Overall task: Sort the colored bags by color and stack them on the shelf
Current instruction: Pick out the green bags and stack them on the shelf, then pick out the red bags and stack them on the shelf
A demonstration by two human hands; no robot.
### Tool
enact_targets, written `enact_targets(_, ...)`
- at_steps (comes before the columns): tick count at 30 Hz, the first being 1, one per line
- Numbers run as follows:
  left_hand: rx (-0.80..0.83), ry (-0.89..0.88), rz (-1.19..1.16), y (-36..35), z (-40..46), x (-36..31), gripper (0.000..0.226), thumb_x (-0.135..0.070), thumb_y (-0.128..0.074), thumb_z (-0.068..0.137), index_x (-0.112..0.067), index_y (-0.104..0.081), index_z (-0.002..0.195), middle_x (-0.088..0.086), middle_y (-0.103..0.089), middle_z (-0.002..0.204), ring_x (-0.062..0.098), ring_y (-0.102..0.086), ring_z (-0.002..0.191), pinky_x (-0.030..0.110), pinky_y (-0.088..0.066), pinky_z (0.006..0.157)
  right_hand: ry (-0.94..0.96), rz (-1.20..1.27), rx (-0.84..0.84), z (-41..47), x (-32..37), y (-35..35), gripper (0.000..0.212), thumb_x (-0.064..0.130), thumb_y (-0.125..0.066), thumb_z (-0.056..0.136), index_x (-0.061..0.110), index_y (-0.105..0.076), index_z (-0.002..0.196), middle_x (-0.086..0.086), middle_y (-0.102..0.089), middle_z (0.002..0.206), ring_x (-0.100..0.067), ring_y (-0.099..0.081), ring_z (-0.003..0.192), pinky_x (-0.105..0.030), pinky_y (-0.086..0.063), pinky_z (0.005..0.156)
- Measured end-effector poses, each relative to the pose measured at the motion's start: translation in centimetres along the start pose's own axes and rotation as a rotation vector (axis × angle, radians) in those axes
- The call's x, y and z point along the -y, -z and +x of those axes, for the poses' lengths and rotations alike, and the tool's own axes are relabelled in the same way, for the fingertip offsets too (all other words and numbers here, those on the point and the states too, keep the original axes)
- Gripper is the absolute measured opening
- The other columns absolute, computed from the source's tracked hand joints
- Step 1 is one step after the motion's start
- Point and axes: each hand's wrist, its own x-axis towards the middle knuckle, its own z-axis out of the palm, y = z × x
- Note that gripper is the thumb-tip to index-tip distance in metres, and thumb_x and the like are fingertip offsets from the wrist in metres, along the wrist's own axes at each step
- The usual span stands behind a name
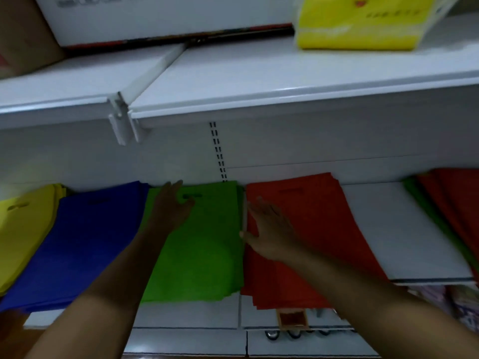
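Both forearms reach in from the bottom edge toward the green stack (204, 244), which serves as the landmark on the lower shelf (404, 229). On the far left part of that stack the left hand (169, 206) lies flat, fingers straight and close together, holding nothing. At its right edge the right hand (269, 229) is blurred, its fingers spread and straight above the border with the red stack (311, 229); whether the palm touches the fabric I cannot tell.

Just left of the green stack lies the blue stack (85, 244), and left of that the yellow stack (23, 229). Well right of it, past a bare stretch of shelf, sits a mixed pile (451, 208) of red over green, which looks not yet sorted. Above, the upper shelf (285, 81) carries a white box (160, 19) and a yellow packet (363, 22).

These bags look like thin non-woven fabric: light, limp and flat, each with a die-cut handle slot near the far end. 1 bag would probably droop if pinched at a corner, and a stack would likely slide and fan out. Best handled, I judge, with 2 flat palms squaring the long edges, or lifted from underneath at both sides.
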Motion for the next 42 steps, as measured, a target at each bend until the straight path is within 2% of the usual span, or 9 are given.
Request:
enact_targets(6,0.003,-0.175,-0.056,-3.3,-2.4,-11.6,0.062,-0.035,-0.061,0.092,-0.016,-0.038,0.146,0.011,-0.036,0.151,0.028,-0.037,0.136,0.036,-0.030,0.111,-0.121,0.000,-0.111,-4.9,-6.8,6.2,0.076,0.048,-0.049,0.095,0.021,-0.011,0.155,-0.004,-0.005,0.163,-0.026,-0.009,0.149,-0.044,-0.019,0.119)
enact_targets(9,0.049,-0.288,-0.024,-6.5,-3.7,-17.9,0.059,-0.039,-0.058,0.093,-0.019,-0.039,0.145,0.007,-0.035,0.152,0.026,-0.034,0.138,0.038,-0.030,0.112,-0.180,-0.025,-0.183,-8.6,-12.0,9.7,0.075,0.048,-0.048,0.096,0.021,-0.010,0.155,-0.005,-0.007,0.163,-0.026,-0.012,0.148,-0.044,-0.020,0.117)
enact_targets(12,0.113,-0.383,-0.014,-10.6,-5.6,-24.2,0.052,-0.037,-0.058,0.093,-0.021,-0.045,0.141,0.006,-0.036,0.152,0.024,-0.033,0.139,0.035,-0.027,0.113,-0.255,-0.092,-0.176,-12.2,-18.6,12.7,0.074,0.048,-0.042,0.098,0.020,-0.006,0.156,-0.006,0.000,0.163,-0.028,-0.007,0.148,-0.043,-0.015,0.118)
enact_targets(19,0.215,-0.492,-0.022,-20.6,-9.4,-37.4,0.049,-0.031,-0.061,0.092,-0.022,-0.049,0.138,0.006,-0.033,0.153,0.023,-0.032,0.140,0.030,-0.024,0.113,-0.392,-0.187,-0.200,-19.3,-32.0,18.5,0.075,0.049,-0.042,0.096,0.020,-0.005,0.155,-0.007,-0.001,0.163,-0.031,-0.007,0.148,-0.049,-0.019,0.118)
enact_targets(24,0.259,-0.553,-0.018,-26.5,-11.5,-44.2,0.050,-0.028,-0.061,0.092,-0.018,-0.048,0.139,0.010,-0.033,0.153,0.023,-0.030,0.141,0.029,-0.023,0.112,-0.477,-0.187,-0.205,-23.1,-38.7,21.0,0.073,0.049,-0.042,0.098,0.022,-0.006,0.155,-0.008,0.001,0.163,-0.031,-0.006,0.148,-0.048,-0.016,0.119)
enact_targets(29,0.345,-0.511,0.002,-31.7,-12.2,-47.1,0.049,-0.029,-0.060,0.091,-0.016,-0.051,0.137,0.010,-0.049,0.141,0.024,-0.047,0.128,0.031,-0.036,0.107,-0.664,-0.160,-0.198,-25.2,-44.3,21.8,0.075,0.055,-0.038,0.097,0.022,-0.004,0.155,-0.017,0.007,0.161,-0.035,0.004,0.149,-0.047,-0.007,0.119)
enact_targets(32,0.391,-0.387,0.017,-34.3,-11.9,-47.2,0.055,-0.030,-0.062,0.089,-0.013,-0.047,0.140,0.007,-0.051,0.140,0.025,-0.049,0.128,0.031,-0.038,0.105,-0.732,-0.105,-0.169,-25.8,-46.6,21.6,0.079,0.060,-0.036,0.096,0.022,-0.001,0.155,-0.021,0.008,0.160,-0.037,0.009,0.148,-0.049,-0.003,0.120)
enact_targets(37,0.527,-0.166,-0.008,-37.1,-11.2,-44.5,0.075,-0.047,-0.059,0.082,-0.021,-0.034,0.147,0.004,-0.047,0.145,0.024,-0.049,0.128,0.042,-0.040,0.107,-0.688,-0.064,-0.160,-25.3,-47.5,20.6,0.077,0.059,-0.035,0.097,0.021,-0.001,0.155,-0.018,0.006,0.161,-0.033,0.009,0.149,-0.047,0.001,0.120)
enact_targets(42,0.446,-0.053,-0.233,-37.6,-10.1,-43.0,0.067,-0.048,-0.065,0.065,-0.028,-0.056,0.128,-0.002,-0.067,0.119,0.019,-0.066,0.102,0.043,-0.053,0.094,-0.570,-0.022,-0.195,-24.0,-46.1,19.8,0.076,0.058,-0.037,0.097,0.021,-0.004,0.155,-0.010,-0.006,0.162,-0.029,-0.005,0.149,-0.046,-0.011,0.120)
